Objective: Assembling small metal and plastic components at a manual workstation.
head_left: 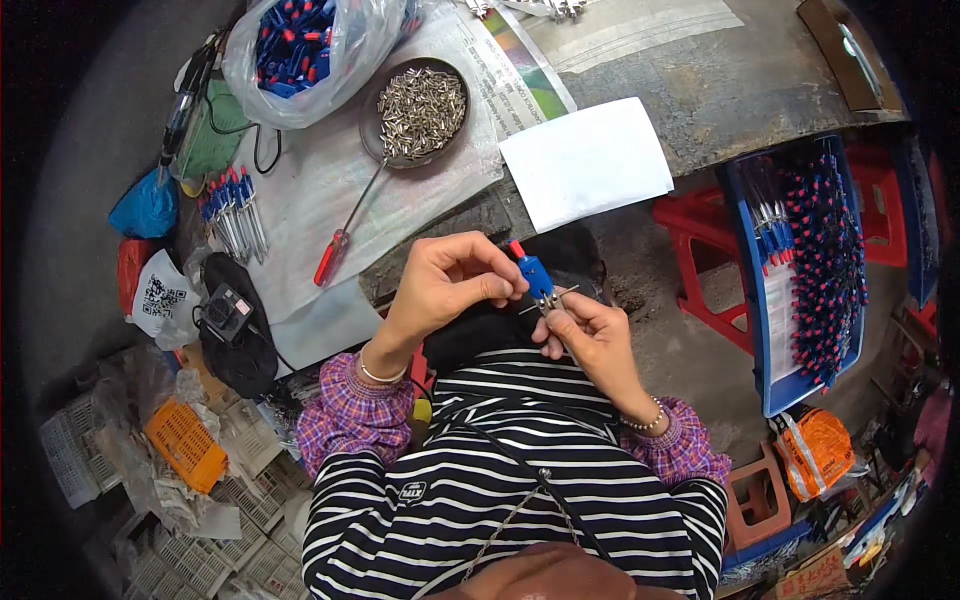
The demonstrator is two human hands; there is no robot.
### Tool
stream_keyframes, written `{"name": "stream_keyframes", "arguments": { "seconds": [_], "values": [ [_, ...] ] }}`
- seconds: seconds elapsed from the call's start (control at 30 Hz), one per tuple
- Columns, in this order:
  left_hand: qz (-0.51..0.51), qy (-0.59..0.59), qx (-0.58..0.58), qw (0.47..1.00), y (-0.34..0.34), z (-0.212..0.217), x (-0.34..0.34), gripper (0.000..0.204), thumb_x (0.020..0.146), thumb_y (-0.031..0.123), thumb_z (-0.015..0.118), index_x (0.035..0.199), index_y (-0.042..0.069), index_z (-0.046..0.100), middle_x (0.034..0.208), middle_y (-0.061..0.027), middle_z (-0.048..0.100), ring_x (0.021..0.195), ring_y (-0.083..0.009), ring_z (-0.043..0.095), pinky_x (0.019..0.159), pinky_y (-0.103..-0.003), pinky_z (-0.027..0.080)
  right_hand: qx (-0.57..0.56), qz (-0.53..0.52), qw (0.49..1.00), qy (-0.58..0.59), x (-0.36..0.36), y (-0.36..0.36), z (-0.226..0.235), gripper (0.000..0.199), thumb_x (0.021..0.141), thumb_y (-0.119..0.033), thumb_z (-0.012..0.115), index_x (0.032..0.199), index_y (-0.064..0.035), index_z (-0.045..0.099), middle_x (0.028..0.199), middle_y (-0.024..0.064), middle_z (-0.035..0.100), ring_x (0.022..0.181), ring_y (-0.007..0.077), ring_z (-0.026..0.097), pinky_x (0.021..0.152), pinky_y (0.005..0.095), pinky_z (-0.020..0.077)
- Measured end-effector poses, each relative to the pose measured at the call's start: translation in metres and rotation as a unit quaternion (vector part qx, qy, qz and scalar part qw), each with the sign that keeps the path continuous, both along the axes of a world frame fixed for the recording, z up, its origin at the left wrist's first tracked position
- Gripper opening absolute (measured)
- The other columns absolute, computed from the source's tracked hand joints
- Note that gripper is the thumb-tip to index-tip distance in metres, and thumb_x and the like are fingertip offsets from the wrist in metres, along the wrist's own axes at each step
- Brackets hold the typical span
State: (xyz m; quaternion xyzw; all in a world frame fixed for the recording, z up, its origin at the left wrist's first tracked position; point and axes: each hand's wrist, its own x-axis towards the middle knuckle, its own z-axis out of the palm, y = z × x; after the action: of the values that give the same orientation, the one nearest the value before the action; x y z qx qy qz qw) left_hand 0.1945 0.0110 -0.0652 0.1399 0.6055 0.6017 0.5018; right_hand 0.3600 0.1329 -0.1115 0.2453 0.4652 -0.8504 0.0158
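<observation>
My left hand (450, 282) pinches a small blue part with a red tip (531, 270) from its left side. My right hand (590, 335) grips the same piece from below, where a thin metal shaft sticks out between the fingers. Both hands meet above my lap, just off the near edge of the grey worktable (700, 80). A round dish of small metal pieces (420, 108) sits on the table ahead of my left hand. A screwdriver with a red handle (345, 228) lies between the dish and that hand.
A clear bag of blue and red parts (300, 45) lies at the back left, several finished blue-handled pieces (232, 212) beside it. A white sheet (585, 160) lies at the table edge. To my right are a blue tray of finished pieces (810, 260) and red stools (700, 240).
</observation>
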Motion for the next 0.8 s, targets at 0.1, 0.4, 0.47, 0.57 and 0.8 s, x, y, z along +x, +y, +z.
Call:
{"name": "stream_keyframes", "arguments": {
  "seconds": [0.1,0.4,0.47,0.57,0.8],
  "values": [
    [-0.009,0.059,0.051,0.997,0.0,-0.006,0.002,0.009,0.074,-0.01,0.063,0.082,-0.005,0.061,0.086,-0.0128,0.06,0.073,-0.0142,0.059,0.063,-0.024,0.05,-0.007,-0.006,1.0,0.001,0.0,-0.001,0.0,0.023,0.09,-0.008,0.054,0.108,0.0053,0.06,0.073,0.0055,0.064,0.055,0.0043,0.052,0.051,0.0183,0.0438],
    [-0.006,0.233,-0.009,0.972,0.005,-0.006,0.01,0.017,0.064,-0.01,0.072,0.077,0.0,0.067,0.083,-0.003,0.051,0.07,-0.007,0.051,0.057,-0.017,0.04,-0.006,0.034,0.999,0.002,0.001,0.001,0.006,0.028,0.092,-0.005,0.05,0.117,0.007,0.054,0.077,0.0081,0.062,0.059,0.0066,0.053,0.057,0.0197,0.0461],
    [-0.007,0.295,-0.007,0.955,0.005,-0.005,0.011,0.017,0.063,-0.009,0.074,0.075,0.001,0.068,0.079,-0.0021,0.051,0.066,-0.005,0.048,0.052,-0.017,0.035,-0.006,0.039,0.999,0.001,0.001,0.001,0.006,0.029,0.092,-0.005,0.05,0.118,0.0064,0.054,0.077,0.0075,0.062,0.059,0.0063,0.053,0.056,0.0187,0.0451],
    [-0.014,0.32,-0.016,0.947,0.006,-0.002,0.013,0.017,0.061,-0.007,0.075,0.075,0.001,0.068,0.075,-0.0014,0.052,0.063,-0.0045,0.046,0.05,-0.017,0.032,0.04,0.051,0.998,0.011,0.002,0.001,0.007,0.028,0.091,-0.005,0.05,0.117,0.0063,0.054,0.077,0.007,0.062,0.059,0.006,0.053,0.055,0.0182,0.0446],
    [-0.063,0.349,-0.018,0.935,0.0,-0.002,0.01,0.027,0.064,-0.008,0.072,0.089,0.001,0.066,0.078,-0.0018,0.053,0.065,-0.0054,0.047,0.055,-0.017,0.035,0.07,0.054,0.996,0.017,0.002,0.002,0.008,0.027,0.09,-0.005,0.052,0.114,0.0072,0.056,0.076,0.0074,0.063,0.059,0.0055,0.053,0.053,0.0184,0.0444]
  ]
}}
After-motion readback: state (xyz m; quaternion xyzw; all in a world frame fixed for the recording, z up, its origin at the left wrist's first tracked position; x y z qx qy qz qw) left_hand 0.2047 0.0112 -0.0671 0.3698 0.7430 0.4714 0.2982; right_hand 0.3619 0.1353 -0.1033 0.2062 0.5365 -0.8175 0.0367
